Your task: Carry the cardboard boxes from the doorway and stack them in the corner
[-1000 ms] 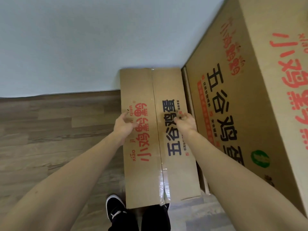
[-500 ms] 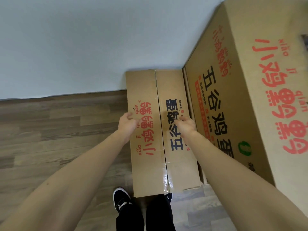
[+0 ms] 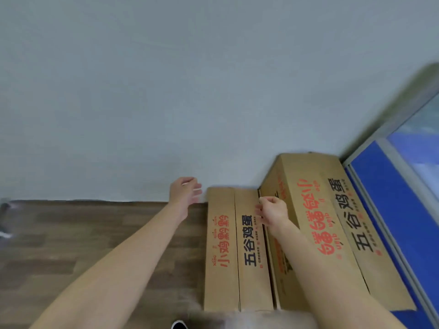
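I see two brown cardboard boxes printed with red and black Chinese characters sitting in the corner of the room. The low flat brown cardboard box (image 3: 237, 252) lies on the wood-plank floor (image 3: 83, 245), its far end against the pale grey-blue wall (image 3: 166, 91). Just beside it on the right stands the taller brown cardboard box (image 3: 332, 222), which also reaches back to the wall and rises well above the flat one. The two boxes sit side by side with only a narrow dark gap between them.

My left hand (image 3: 184, 192) hangs in the air just left of the flat box's far corner, fingers loosely spread and slightly blurred, holding nothing and clear of the cardboard. My right hand (image 3: 272, 211) is over the seam between the two boxes, fingers curled downward; it overlaps the flat box's right edge and the tall box's left face, but I cannot tell whether it actually grips either one or merely rests there.

To the right of the tall box runs a blue panel with a pale metal frame (image 3: 392, 210), glass above it. At the bottom edge I make out the tip of a black shoe with a white sole (image 3: 179, 325) on the floor.
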